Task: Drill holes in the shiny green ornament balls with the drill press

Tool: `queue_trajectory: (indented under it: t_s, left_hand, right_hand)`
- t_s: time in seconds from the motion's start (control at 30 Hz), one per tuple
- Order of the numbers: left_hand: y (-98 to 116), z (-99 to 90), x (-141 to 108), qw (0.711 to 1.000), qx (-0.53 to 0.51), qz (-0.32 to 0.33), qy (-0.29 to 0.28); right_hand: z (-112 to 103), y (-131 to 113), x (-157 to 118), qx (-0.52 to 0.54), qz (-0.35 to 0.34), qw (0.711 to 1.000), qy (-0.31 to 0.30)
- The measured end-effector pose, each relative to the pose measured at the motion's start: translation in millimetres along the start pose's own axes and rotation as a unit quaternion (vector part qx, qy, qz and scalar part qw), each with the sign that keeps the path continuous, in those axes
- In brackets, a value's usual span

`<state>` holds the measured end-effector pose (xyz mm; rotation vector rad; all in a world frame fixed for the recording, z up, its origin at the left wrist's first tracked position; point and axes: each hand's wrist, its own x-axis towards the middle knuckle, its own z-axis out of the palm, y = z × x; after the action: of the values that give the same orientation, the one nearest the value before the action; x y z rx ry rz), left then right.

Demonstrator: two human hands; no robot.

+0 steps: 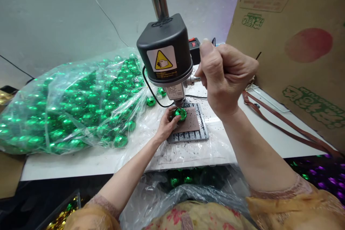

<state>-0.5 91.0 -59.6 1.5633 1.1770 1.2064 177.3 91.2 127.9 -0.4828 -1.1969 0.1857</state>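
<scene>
Holding 1 grn ball point(180, 114) (L fingers point(175, 119)), prob. 1 lever point(195, 78) (R fingers point(211, 65)).

Small workshop from where I'm standing. Bench drill press point(161, 30) mid-frame, dark chips all over its slotted base plate point(204, 129), bulk clear bag point(50, 75) of shiny green balls at left, big printed carton point(269, 52) upper right, white worktop point(54, 165).

The ball point(181, 114) is metallic green — the machine housing point(168, 38) black.
</scene>
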Motion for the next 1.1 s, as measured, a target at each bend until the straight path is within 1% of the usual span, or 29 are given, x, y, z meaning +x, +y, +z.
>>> queue_trajectory:
  t_s: [0.07,0.2,0.3,0.47,0.67,0.77,0.9,1.1]
  left_hand:
    - [0,0.3,-2,0.999,0.035,0.003,0.003]
    - [-1,-0.1,-8,0.990,0.140,0.009,-0.008]
    - [0,0.9,-11,0.984,0.176,0.031,-0.005]
    - [4,4.6,-12,0.982,0.182,0.050,0.007]
    - [5,6.0,-13,0.982,0.183,0.054,0.003]
    - [5,6.0,-14,0.982,0.181,0.058,0.005]
    - [6,6.2,-14,0.981,0.186,0.061,0.007]
    - [4,6.2,-15,0.980,0.187,0.072,0.007]
  right_hand:
    - [0,0,0,-0.008,0.001,1.000,0.001]
    - [0,1,0,-0.017,0.004,1.000,-0.002]
    - [0,1,1,-0.023,0.005,1.000,-0.003]
    - [-3,1,-3,-0.021,0.002,1.000,-0.011]
    - [-8,6,-21,-0.019,-0.075,0.997,-0.001]
    - [-9,12,-27,-0.018,-0.093,0.996,0.005]
    - [-11,17,-31,0.011,-0.108,0.994,0.007]
    - [-15,19,-35,0.021,-0.151,0.988,-0.012]
